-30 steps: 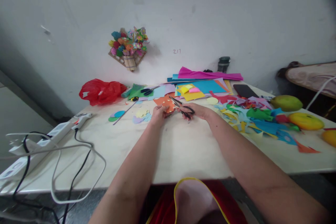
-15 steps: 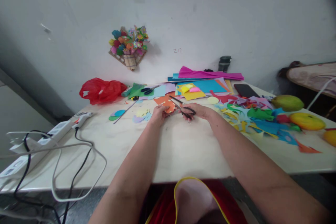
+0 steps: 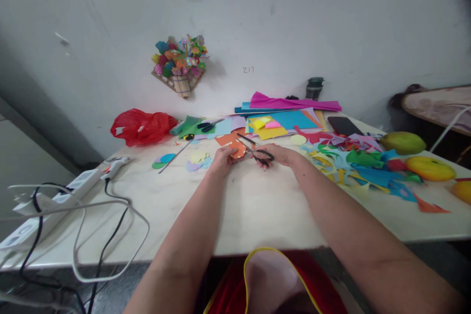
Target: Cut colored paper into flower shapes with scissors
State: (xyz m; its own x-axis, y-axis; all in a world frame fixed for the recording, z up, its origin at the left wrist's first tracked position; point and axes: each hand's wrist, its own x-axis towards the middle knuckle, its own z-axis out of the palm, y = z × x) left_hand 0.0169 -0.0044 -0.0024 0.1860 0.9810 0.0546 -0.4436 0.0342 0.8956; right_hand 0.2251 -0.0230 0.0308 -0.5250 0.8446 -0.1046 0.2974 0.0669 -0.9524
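Near the middle of the table, my left hand (image 3: 222, 158) pinches a piece of orange paper (image 3: 240, 149) by its near edge. My right hand (image 3: 274, 154) has its fingers in the black handles of a pair of scissors (image 3: 262, 158). The scissor blades are parted and point to the far left, over or against the orange paper; whether they bite into it I cannot tell. Just left of my left hand lie small pale paper cutouts (image 3: 198, 161). Beyond the orange paper is a stack of coloured sheets (image 3: 294, 121).
Coloured paper scraps (image 3: 362, 167) cover the right side, by a dark phone (image 3: 345, 126) and yellow-green fruit (image 3: 430, 169). A power strip (image 3: 51, 206) with loose cables lies at left. At the back are a red plastic bag (image 3: 142, 126) and second scissors (image 3: 206, 126).
Almost nothing differs. Both hands, the orange paper and the scissors keep nearly the same place; the whole view has shifted very slightly.
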